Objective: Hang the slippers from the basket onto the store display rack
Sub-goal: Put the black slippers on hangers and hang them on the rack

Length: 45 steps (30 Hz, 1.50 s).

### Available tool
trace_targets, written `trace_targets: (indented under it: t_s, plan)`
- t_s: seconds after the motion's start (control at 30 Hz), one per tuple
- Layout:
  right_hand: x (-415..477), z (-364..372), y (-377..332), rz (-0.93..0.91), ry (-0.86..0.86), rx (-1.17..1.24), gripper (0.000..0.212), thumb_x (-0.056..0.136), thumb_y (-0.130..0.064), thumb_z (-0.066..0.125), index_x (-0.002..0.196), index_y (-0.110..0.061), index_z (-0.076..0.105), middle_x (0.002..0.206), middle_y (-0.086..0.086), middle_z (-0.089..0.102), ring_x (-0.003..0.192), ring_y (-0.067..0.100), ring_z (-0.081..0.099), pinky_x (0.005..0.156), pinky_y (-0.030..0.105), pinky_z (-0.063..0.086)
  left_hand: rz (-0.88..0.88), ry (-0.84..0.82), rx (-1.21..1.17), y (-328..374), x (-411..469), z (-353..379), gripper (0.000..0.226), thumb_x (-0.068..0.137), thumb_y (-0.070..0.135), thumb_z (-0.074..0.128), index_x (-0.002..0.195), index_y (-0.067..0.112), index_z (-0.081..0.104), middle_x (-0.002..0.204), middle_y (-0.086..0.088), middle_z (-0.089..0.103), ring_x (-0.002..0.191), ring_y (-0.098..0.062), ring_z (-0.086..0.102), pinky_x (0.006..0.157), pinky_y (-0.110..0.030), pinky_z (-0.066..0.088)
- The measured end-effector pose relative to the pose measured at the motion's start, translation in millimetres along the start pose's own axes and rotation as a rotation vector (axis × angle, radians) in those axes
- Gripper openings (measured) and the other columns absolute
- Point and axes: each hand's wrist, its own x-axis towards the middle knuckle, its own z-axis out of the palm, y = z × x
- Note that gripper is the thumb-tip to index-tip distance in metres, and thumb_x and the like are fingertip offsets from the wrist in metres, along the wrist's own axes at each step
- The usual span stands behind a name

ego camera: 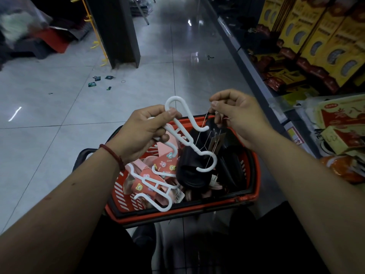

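Head cam: your left hand (142,133) grips white hanger (186,120), right hand (237,117) pinches thin string (204,121), black slipper (189,171) on hanger above basket (256,178)

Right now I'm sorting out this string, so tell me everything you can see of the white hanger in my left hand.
The white hanger looks like smooth moulded plastic: a round top hook, a slanted stem and curled side arms. It is tilted above the red basket. The left hand grips it just below the top hook, thumb on the stem. A thin string pinched by the right hand crosses it, and its lowest curl overlaps a black slipper.
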Motion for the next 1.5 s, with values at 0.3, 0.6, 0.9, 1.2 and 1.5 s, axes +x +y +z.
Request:
trace_targets:
  t_s: [0.3, 0.6, 0.9, 1.2, 1.5]
  plan:
    - [3, -6, 12, 0.104, -0.096, -0.359, 0.006, 0.089, -0.006, 0.070, 0.094, -0.008, 0.073, 0.083, 0.016, 0.073, 0.056, 0.012, 0.062, 0.058, 0.025, 0.053, 0.101, 0.245, -0.281, 6, 3, -13, 0.022, 0.097, 0.028, 0.059, 0.102, 0.008, 0.069, 0.059, 0.009, 0.043, 0.047, -0.005, 0.030, 0.056, -0.019, 0.046]
    - [-3, -7, 8, 0.111, -0.226, -0.452, 0.007, 0.090, -0.027, 0.071, 0.091, -0.026, 0.078, 0.101, 0.009, 0.074, 0.094, 0.029, 0.068, 0.082, 0.037, 0.056, 0.107, 0.337, -0.286, 8, 2, -15, 0.024, 0.093, 0.031, 0.064, 0.099, 0.010, 0.072, 0.063, 0.004, 0.036, 0.046, -0.006, 0.031, 0.056, -0.019, 0.046]
    - [5, -20, 18, 0.131, 0.009, -0.538, 0.011, 0.094, -0.020, 0.067, 0.087, -0.014, 0.072, 0.086, 0.005, 0.071, 0.070, 0.012, 0.061, 0.054, 0.021, 0.041, 0.150, 0.457, -0.292, 11, 2, -27, 0.024, 0.097, 0.028, 0.063, 0.108, 0.006, 0.068, 0.064, 0.014, 0.058, 0.052, -0.006, 0.029, 0.051, -0.018, 0.041]
    - [-7, 10, 27, 0.098, -0.598, -0.802, 0.006, 0.088, -0.019, 0.073, 0.091, -0.015, 0.077, 0.085, 0.000, 0.074, 0.076, 0.007, 0.065, 0.068, 0.017, 0.048, 0.073, 0.705, -0.575, 2, 2, -29, 0.017, 0.098, 0.032, 0.063, 0.093, 0.016, 0.067, 0.082, -0.005, 0.053, 0.049, -0.009, 0.052, 0.057, -0.023, 0.052]
    - [5, 33, 36, 0.020, -0.049, -0.425, 0.046, 0.088, -0.032, 0.071, 0.128, -0.019, 0.054, 0.100, -0.007, 0.066, 0.072, 0.015, 0.070, 0.073, 0.040, 0.061, -0.020, 0.564, -0.580, -7, 7, 4, 0.020, 0.107, 0.026, 0.045, 0.098, 0.011, 0.054, 0.081, -0.006, 0.038, 0.049, -0.010, 0.040, 0.076, -0.036, 0.061]
